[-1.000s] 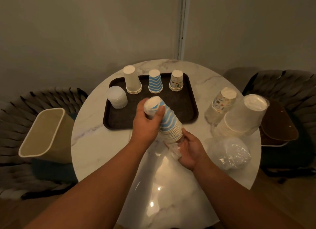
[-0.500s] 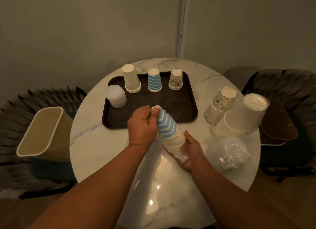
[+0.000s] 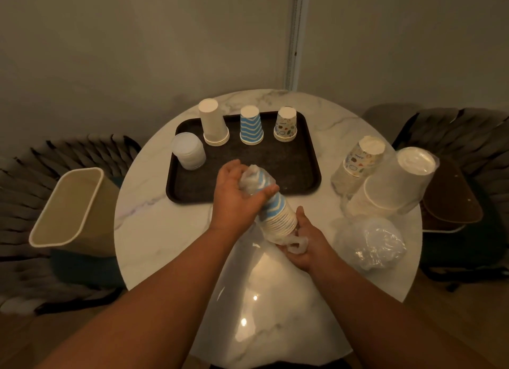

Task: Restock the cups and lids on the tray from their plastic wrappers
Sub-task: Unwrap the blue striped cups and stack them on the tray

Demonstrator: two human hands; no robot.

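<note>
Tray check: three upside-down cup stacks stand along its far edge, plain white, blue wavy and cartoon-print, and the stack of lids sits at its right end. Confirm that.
Not quite. The head view shows the stack of lids at the left end of the tray, beside the plain white cups. The blue wavy cups and cartoon-print cups stand as you say.

Blue-and-white zigzag cups (image 3: pixel 275 209), a plain white stack (image 3: pixel 213 123), dark brown tray (image 3: pixel 308 159), white marble table (image 3: pixel 154 225).

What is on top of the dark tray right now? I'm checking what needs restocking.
On the tray stand three upside-down cup stacks: plain white, blue zigzag, patterned. A stack of clear lids sits at its left edge. The left hand covers part of the near rim.
</note>
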